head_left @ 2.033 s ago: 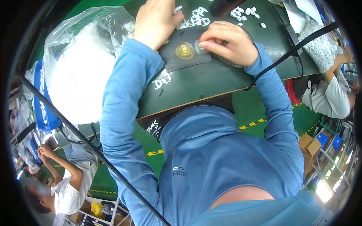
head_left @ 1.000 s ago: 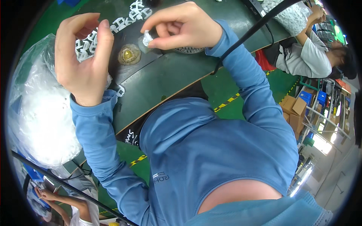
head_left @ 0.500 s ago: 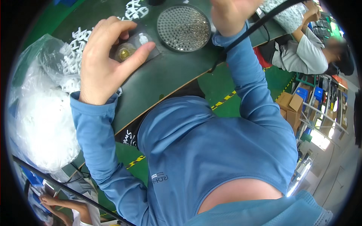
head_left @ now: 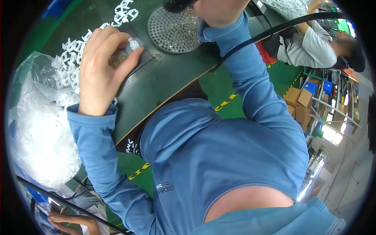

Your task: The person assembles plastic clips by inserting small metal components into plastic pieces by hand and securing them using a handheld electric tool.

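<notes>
Since the previous frame: right hand (head_left: 221, 11) swung inward to a dark object (head_left: 177, 4) at 12 o'clock; fingers out of frame, cannot tell its grip. Left hand (head_left: 100, 66), at 10, has narrowed, thumb and forefinger pinching a small white part (head_left: 134, 44) at its 2 o'clock, over a dark mat (head_left: 145, 60) on the green surface (head_left: 156, 78). Perforated round tray (head_left: 159, 29) further along 2; loose white clips (head_left: 69, 58) at 9; clear bag (head_left: 43, 145) at 7.
</notes>
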Demonstrator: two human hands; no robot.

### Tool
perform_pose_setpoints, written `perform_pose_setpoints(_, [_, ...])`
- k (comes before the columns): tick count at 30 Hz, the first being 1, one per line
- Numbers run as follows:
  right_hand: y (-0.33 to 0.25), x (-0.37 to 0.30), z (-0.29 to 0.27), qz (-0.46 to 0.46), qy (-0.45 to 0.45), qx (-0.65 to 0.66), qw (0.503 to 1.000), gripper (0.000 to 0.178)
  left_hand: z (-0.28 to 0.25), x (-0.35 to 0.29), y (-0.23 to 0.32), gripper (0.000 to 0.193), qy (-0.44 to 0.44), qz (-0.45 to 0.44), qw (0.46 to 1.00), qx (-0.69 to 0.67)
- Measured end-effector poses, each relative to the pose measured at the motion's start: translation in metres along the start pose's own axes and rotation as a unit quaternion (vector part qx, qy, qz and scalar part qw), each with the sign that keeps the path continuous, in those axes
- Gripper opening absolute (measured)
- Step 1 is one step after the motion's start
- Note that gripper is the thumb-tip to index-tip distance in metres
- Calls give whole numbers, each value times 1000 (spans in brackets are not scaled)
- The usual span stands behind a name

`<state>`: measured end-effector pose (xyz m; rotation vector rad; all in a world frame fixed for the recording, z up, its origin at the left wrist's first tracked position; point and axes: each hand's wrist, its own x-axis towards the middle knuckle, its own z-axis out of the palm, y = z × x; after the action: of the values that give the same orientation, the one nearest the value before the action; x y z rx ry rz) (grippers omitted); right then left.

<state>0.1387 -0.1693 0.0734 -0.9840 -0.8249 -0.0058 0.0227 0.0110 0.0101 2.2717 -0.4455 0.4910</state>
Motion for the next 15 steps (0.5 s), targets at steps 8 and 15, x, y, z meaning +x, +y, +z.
perform_pose_setpoints(8, [15, 6, -2, 8, -1, -37, 999, 39, 0, 0, 1, 26, -3, -14, 1000, 2])
perform_pose_setpoints(15, [27, 5, -5, -15, -16, -14, 1000, 45, 0, 0, 1, 26, -1, -10, 1000, 3])
